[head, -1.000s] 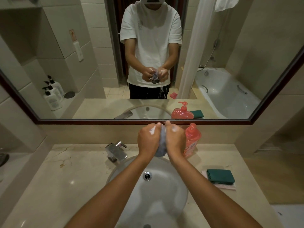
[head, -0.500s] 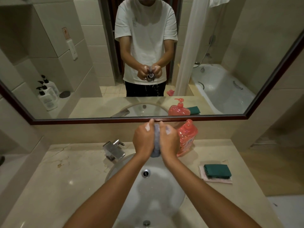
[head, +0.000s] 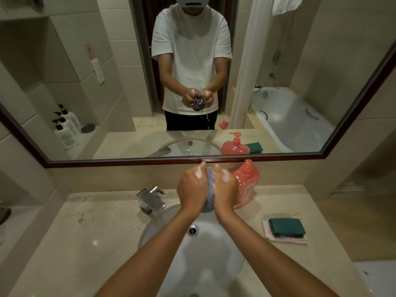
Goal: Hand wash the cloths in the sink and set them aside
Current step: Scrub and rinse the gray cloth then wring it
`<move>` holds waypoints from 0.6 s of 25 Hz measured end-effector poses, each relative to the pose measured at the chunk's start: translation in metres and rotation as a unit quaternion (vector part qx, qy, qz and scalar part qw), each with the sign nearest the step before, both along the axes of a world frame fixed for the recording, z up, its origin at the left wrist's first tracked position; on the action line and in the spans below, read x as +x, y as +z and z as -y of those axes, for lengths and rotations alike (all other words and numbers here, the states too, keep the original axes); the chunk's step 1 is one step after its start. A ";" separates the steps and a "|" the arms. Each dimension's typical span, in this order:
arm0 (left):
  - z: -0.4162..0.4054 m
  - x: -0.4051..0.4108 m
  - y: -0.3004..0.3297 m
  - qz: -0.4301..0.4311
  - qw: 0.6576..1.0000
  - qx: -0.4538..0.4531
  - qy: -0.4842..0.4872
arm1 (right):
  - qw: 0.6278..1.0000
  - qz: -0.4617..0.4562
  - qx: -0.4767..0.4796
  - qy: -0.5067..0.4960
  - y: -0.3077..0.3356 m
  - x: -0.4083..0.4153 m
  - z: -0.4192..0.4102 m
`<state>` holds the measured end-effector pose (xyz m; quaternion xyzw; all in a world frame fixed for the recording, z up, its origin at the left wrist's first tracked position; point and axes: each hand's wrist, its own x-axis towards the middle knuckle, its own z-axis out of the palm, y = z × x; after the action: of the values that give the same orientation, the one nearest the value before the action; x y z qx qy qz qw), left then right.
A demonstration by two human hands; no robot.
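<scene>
Beige stone tabletop (head: 90,228) with an inset white sink (head: 205,260) occupies the near field, below a wide framed mirror (head: 278,155). Above the far half of the basin, the left hand (head: 192,187) and right hand (head: 225,187) are pressed together, fingers curled round a bunched grey-blue cloth (head: 210,189) held between them; white suds sit on the knuckles of both. The cloth appears soaked and soft, so in my judgement it will be limp, heavier than it would be dry, and slippery with lather; a full-fist hold on the bunched middle, as now, looks more secure than a pinch at an edge, and wringing should stay over the basin (the reflection shows drips falling below the hands). Just beside the right hand, on the far right, stands a red pump soap bottle (head: 246,183), near enough to be knocked by a wide elbow or wrist turn. A chrome tap (head: 151,199) sits far left of the basin, apart from the hands. On the right of the tabletop, well apart from the sink, a folded green cloth (head: 287,227) lies on a pink cloth (head: 278,240); whether these are washed cannot be told.
</scene>
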<state>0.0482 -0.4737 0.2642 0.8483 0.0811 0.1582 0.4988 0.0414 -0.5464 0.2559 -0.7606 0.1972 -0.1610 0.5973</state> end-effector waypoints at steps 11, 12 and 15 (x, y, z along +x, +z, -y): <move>0.006 -0.005 0.001 0.024 1.000 0.005 -0.016 | 0.999 -0.039 0.012 -0.026 0.010 0.014 0.006; 0.003 0.000 0.003 0.013 1.000 0.013 -0.005 | 0.999 -0.029 0.013 -0.024 0.008 0.009 0.001; -0.004 0.011 0.006 -0.019 1.000 0.018 0.016 | 0.999 -0.005 -0.020 -0.024 0.001 -0.004 -0.014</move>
<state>0.0597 -0.4694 0.2705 0.8588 0.1009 0.1512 0.4790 0.0372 -0.5329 0.2569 -0.7681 0.2155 -0.1755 0.5768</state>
